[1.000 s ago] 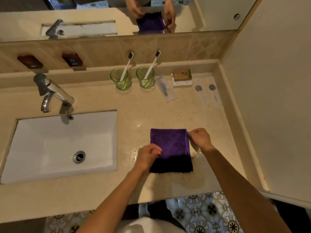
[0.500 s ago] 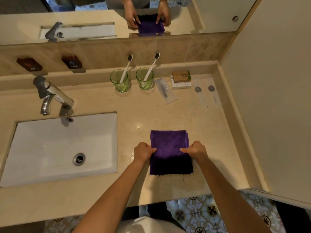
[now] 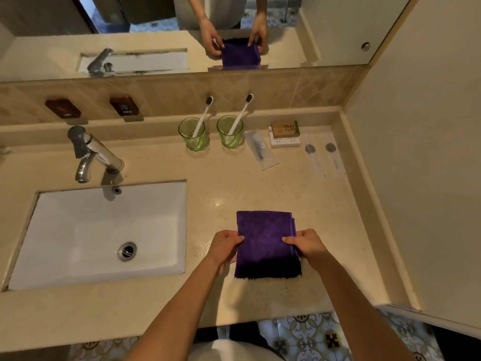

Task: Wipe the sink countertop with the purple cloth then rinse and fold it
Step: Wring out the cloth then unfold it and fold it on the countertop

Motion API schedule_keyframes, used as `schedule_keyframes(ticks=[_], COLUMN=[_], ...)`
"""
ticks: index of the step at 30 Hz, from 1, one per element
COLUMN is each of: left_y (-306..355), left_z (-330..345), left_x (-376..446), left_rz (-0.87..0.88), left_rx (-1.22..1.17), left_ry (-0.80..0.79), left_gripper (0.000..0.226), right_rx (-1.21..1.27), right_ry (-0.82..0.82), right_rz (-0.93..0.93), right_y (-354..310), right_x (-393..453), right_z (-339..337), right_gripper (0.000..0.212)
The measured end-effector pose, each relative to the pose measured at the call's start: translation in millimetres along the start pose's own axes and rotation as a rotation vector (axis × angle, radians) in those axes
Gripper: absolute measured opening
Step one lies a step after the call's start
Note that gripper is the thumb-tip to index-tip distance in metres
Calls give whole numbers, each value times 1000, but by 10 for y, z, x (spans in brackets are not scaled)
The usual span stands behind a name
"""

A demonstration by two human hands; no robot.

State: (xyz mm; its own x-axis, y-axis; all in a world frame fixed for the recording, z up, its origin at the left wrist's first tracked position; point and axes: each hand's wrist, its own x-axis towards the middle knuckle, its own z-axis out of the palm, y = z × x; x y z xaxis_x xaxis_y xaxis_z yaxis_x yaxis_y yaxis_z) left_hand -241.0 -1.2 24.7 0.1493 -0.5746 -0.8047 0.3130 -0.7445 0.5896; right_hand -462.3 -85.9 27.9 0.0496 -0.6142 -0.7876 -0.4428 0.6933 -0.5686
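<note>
Nearest the camera, two bare forearms reach in over the front edge of the beige stone worktop (image 3: 161, 303). The left hand (image 3: 226, 244) pinches the left edge of the folded purple terry cloth (image 3: 265, 238), thumb on top and fingers curled at its side; the right hand (image 3: 307, 244) grips the right edge the same way, thumb pressed onto the fabric. The cloth lies flat on the worktop as a neat upright rectangle (its near end falls in shadow and looks almost black), to the right of the white rectangular sink basin (image 3: 78, 235) with its round metal drain (image 3: 127, 250). Behind the basin stands a chrome lever tap (image 3: 91, 153). Farther back, along the wall ledge, sit two green glass tumblers (image 3: 192, 134), each holding a white toothbrush (image 3: 204, 114) with a dark head, then a clear wrapped packet (image 3: 261, 150) and a small stack of boxed toiletries (image 3: 285, 133). Beyond, the wall mirror (image 3: 325, 27) reflects both hands on the cloth.
</note>
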Motion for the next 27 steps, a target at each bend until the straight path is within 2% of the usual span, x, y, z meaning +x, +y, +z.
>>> schedule_keyframes(ticks=[2, 5, 10, 14, 17, 22, 27], left_y=[42, 79, 78, 86, 90, 170, 370], left_z=[-27, -81, -160, -222, -308, -490, -723], left_x=[-13, 2, 32, -47, -118, -251, -282], left_rz=[-77, -130, -113, -110, -122, -94, -41], left_rx=[-45, -53, -81, -143, -234, -320, -395], left_ry=[-82, -186, -290, -366, -434, -463, -456], left_gripper=[7, 22, 37, 46, 51, 54, 57], right_rx=[104, 212, 242, 328, 423, 531, 509], right_ry=[-71, -161, -203, -256, -357, -560, -655], right_rz=[19, 20, -115, -142, -121, -108, -148], right_y=[-16, 8, 17, 22, 33, -47, -379], right_x=[-27, -38, -67, -167, -205, -272, -296], right_z=[-44, -92, -151, -155, -171, -148, 3], right_gripper=[17, 22, 27, 31, 36, 49, 57])
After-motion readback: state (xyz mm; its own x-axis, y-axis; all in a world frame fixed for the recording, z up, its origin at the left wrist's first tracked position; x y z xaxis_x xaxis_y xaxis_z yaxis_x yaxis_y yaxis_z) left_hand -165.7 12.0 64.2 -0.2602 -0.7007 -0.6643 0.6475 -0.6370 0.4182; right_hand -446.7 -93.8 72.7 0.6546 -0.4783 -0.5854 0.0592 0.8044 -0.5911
